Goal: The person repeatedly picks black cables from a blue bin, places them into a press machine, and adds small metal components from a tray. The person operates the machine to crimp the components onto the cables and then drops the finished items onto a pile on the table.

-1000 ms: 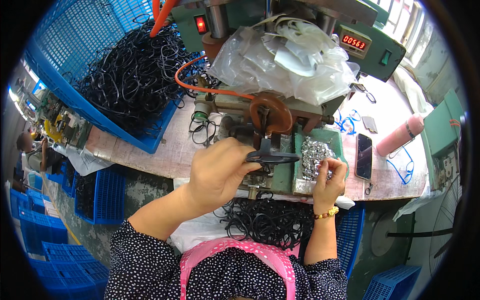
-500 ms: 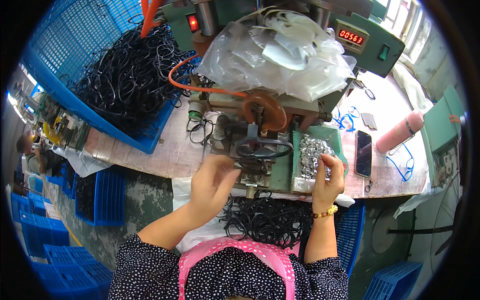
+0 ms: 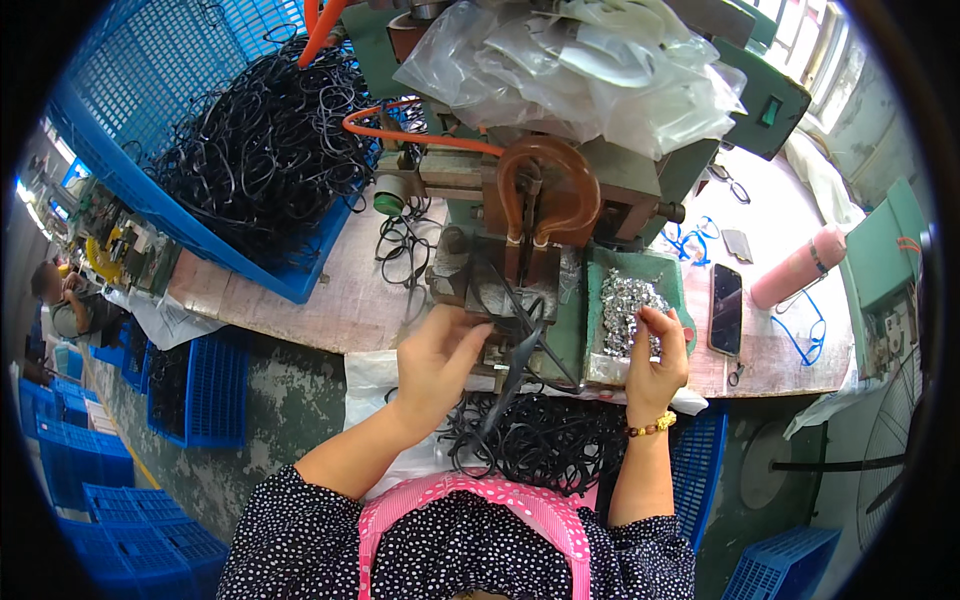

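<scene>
My left hand [image 3: 436, 368] is at the front of the press [image 3: 528, 262], its fingers curled and the thumb close to the fingertips. Whatever sits between them is hidden. Right beside it a black looped strap [image 3: 522, 345], blurred, hangs at an angle across the press front. My right hand [image 3: 657, 365] rests at the green tray [image 3: 677, 283] of small silver metal pieces [image 3: 625, 300], thumb and forefinger pinched together. Anything in that pinch is too small to make out. Many black straps [image 3: 545, 440] lie piled below, between my forearms.
A blue basket [image 3: 110, 150] heaped with black straps stands at the left. A plastic bag [image 3: 590, 70] covers the press top. On the right lie a phone [image 3: 726, 310], a pink bottle [image 3: 800, 265] and blue straps [image 3: 800, 340]. A person [image 3: 70, 300] sits far left.
The upper part of the press, with bag and brown tube, has risen and hides the red counter. The black strap has swung downward. My left hand moved slightly up and right; my right hand stayed.
</scene>
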`<state>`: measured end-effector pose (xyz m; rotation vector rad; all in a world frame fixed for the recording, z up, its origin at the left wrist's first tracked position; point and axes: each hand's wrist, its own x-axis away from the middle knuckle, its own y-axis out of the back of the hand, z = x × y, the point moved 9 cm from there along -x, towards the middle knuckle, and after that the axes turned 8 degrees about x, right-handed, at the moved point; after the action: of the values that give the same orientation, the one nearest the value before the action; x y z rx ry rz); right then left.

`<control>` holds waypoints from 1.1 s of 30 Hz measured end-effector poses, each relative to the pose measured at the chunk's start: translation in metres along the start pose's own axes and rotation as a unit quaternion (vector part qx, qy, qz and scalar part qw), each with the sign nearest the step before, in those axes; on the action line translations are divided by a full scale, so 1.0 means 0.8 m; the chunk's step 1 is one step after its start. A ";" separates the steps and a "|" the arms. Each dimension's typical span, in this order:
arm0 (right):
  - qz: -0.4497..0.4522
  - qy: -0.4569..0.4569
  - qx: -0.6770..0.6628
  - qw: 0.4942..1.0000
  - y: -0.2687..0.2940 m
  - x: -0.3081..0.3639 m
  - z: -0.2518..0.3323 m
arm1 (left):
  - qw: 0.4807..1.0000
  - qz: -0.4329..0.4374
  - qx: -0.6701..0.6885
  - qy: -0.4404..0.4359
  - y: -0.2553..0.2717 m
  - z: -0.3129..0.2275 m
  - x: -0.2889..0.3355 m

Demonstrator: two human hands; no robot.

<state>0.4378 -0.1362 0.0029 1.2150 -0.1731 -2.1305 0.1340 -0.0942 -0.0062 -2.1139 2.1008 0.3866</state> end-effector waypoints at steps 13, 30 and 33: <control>0.002 0.014 0.016 1.000 0.002 0.001 -0.006 | 0.997 0.026 0.023 0.072 0.073 -0.023 0.010; 0.013 -0.059 -0.018 0.998 -0.004 0.003 -0.011 | 0.754 0.414 -0.393 -0.324 -0.109 -0.087 0.111; 0.012 -0.021 0.004 1.000 -0.002 0.001 -0.005 | 0.708 0.438 -0.470 -0.293 -0.101 -0.066 0.112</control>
<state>0.4399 -0.1343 -0.0008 1.1673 -0.2137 -2.1379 0.2188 -0.1935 0.0131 -0.6394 2.4803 2.2516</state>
